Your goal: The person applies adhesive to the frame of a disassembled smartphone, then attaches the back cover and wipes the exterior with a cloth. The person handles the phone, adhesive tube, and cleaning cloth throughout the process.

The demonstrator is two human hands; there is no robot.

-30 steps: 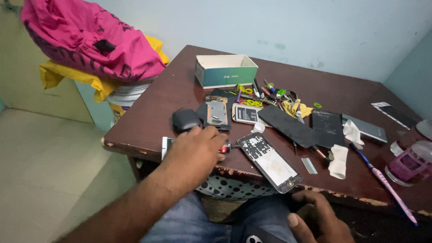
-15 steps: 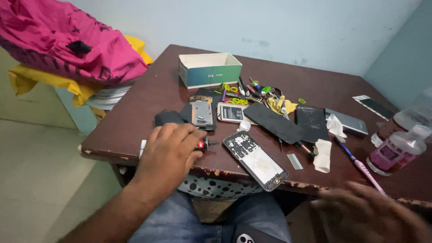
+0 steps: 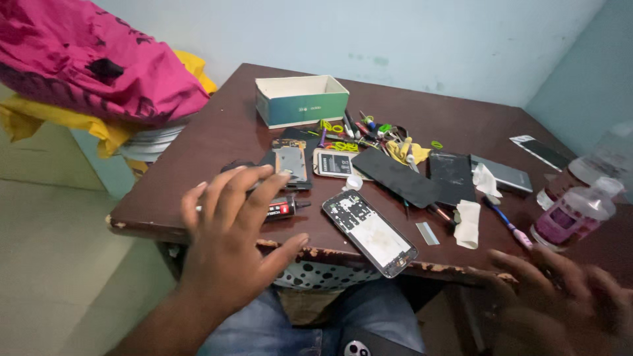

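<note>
- The left hand (image 3: 227,240) hovers over the counter (image 3: 217,142) at its front edge, fingers spread, its grip open and empty.
- It partly hides a small black glue tube (image 3: 285,207).
- An opened phone (image 3: 369,232) lies just beside, overhanging the front edge.
- The right hand (image 3: 560,300), blurred near the front right corner, looks open, holding nothing.

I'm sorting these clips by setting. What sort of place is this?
Probably a small phone-repair bench in a plain room: an opened phone lies on the worn brown table, beside loose dark phone panels and a scatter of small tools.
</note>
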